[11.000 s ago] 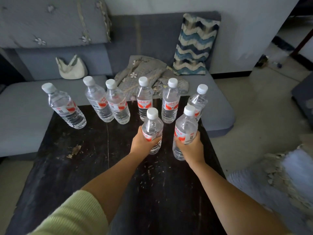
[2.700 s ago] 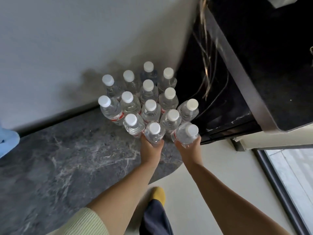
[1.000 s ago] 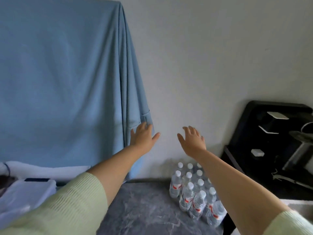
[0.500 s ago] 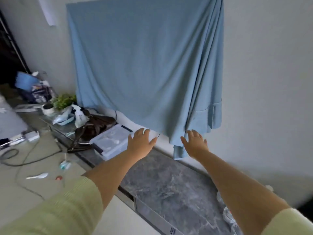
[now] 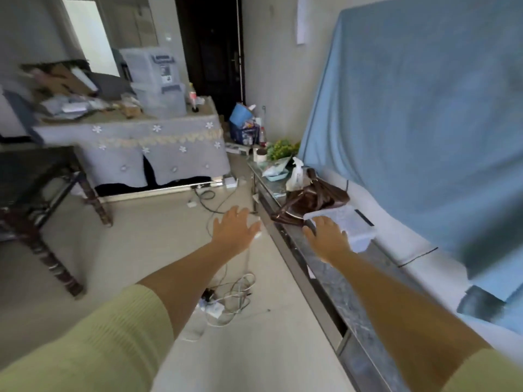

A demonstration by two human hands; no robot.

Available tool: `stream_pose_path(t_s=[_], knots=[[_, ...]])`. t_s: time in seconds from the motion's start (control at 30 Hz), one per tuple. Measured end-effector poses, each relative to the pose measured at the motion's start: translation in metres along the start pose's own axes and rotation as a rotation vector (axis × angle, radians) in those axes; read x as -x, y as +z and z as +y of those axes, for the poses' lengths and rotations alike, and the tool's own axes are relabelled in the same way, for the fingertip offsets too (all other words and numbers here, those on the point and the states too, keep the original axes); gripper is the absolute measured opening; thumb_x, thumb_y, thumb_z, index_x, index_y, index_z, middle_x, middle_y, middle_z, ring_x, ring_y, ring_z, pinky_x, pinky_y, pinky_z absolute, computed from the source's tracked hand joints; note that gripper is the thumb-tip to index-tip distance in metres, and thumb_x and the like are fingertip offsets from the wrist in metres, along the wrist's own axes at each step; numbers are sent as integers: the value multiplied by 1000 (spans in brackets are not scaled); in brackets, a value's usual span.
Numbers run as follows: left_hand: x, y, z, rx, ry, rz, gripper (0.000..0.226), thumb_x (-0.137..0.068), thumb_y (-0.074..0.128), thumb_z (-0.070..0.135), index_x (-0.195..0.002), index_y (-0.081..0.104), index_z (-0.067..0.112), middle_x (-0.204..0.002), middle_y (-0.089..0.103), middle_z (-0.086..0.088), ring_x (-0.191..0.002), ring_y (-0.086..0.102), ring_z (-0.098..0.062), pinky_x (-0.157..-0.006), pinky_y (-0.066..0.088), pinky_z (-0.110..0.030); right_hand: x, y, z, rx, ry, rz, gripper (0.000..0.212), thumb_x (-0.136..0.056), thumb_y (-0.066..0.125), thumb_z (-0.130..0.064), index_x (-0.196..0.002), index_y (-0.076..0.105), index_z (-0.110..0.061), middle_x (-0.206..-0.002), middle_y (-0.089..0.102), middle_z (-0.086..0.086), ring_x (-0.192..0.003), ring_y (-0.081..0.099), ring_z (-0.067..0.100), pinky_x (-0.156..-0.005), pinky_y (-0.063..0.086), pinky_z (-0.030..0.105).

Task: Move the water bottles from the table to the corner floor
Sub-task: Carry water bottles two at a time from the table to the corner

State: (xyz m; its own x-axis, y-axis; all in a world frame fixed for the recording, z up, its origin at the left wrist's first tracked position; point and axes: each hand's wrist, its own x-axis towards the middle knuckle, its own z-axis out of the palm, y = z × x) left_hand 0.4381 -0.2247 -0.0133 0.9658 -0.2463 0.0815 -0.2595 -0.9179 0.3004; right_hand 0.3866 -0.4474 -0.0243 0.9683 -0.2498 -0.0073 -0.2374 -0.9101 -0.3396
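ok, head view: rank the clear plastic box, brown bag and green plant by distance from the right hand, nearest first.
From the right hand:
1. Clear plastic box, on the ledge just beyond the fingers.
2. Brown bag, farther along the ledge, behind the box.
3. Green plant, at the ledge's far end.

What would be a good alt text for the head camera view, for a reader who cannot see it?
Two bare hands, left hand and right hand, reach forward open and hold nothing, with no water bottles in view. The right one hovers over a low marble-topped cabinet bearing a brown bag, below a blue cloth; cables lie on the floor.
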Motion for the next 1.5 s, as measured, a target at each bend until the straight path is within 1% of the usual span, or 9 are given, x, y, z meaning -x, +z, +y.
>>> stream_pose_path(t_s=[0.2, 0.33, 0.43, 0.73, 0.87, 1.03, 1.17, 1.33, 1.5], knots=[[23, -53, -140, -73, -175, 70, 55, -99, 37, 50, -143, 38, 16, -153, 31, -9, -140, 31, -27, -114, 25, -49, -21, 67, -140, -19, -254, -63, 47, -99, 36, -46, -134, 46, -17, -140, 46, 9, -132, 41, 29, -107, 34, 48], [42, -66, -204, -105, -283, 34, 58, -100, 34, 51, -147, 33, 17, -157, 25, -9, -145, 24, -26, -117, 19, -51, -27, 98, -206, -29, -357, -125, 49, -100, 37, -45, -142, 40, -19, -149, 39, 6, -138, 35, 25, -113, 28, 47], [47, -72, -242, -95, -380, 33, 59, -99, 34, 51, -147, 32, 17, -157, 26, -9, -144, 24, -26, -116, 20, -52, -36, 118, -252, -17, -443, -192, 52, -101, 34, -45, -146, 35, -19, -155, 30, 4, -143, 26, 24, -116, 21, 50], [16, -74, -334, -115, -604, 9, 59, -98, 33, 55, -146, 32, 20, -155, 28, -7, -142, 29, -28, -115, 25, -51, -108, 165, -348, 48, -612, -304, 53, -102, 31, -44, -149, 29, -20, -158, 23, 4, -146, 20, 22, -118, 15, 51], [-26, -82, -359, -153, -696, 4, 60, -98, 30, 56, -146, 32, 19, -151, 33, -8, -138, 34, -29, -113, 26, -51, -168, 172, -382, 28, -681, -294, 51, -101, 33, -44, -146, 35, -19, -154, 31, 4, -142, 29, 23, -116, 22, 49], [-81, -87, -369, -141, -707, 5, 59, -99, 31, 55, -147, 31, 19, -154, 29, -9, -141, 30, -29, -116, 18, -54, -237, 172, -414, 17, -690, -325, 51, -101, 33, -44, -146, 34, -19, -154, 30, 5, -141, 28, 25, -116, 20, 50], [-108, -88, -385, -183, -686, -26, 58, -99, 31, 55, -146, 32, 20, -155, 27, -8, -141, 30, -28, -116, 20, -53, -268, 189, -439, 10, -717, -375, 51, -101, 34, -43, -146, 35, -19, -154, 31, 5, -141, 30, 25, -116, 22, 49], [-132, -99, -433, -151, -739, 0, 58, -99, 31, 55, -145, 33, 20, -152, 31, -8, -139, 32, -30, -115, 22, -51, -292, 216, -484, 22, -750, -439, 51, -101, 35, -41, -147, 34, -19, -155, 29, 4, -141, 29, 26, -117, 18, 51], [-155, -110, -516, -130, -831, 5, 58, -98, 33, 55, -144, 34, 20, -148, 36, -9, -137, 36, -30, -114, 24, -54, -323, 248, -554, 37, -800, -457, 51, -102, 34, -41, -147, 32, -19, -155, 29, 2, -142, 27, 23, -117, 17, 51]])
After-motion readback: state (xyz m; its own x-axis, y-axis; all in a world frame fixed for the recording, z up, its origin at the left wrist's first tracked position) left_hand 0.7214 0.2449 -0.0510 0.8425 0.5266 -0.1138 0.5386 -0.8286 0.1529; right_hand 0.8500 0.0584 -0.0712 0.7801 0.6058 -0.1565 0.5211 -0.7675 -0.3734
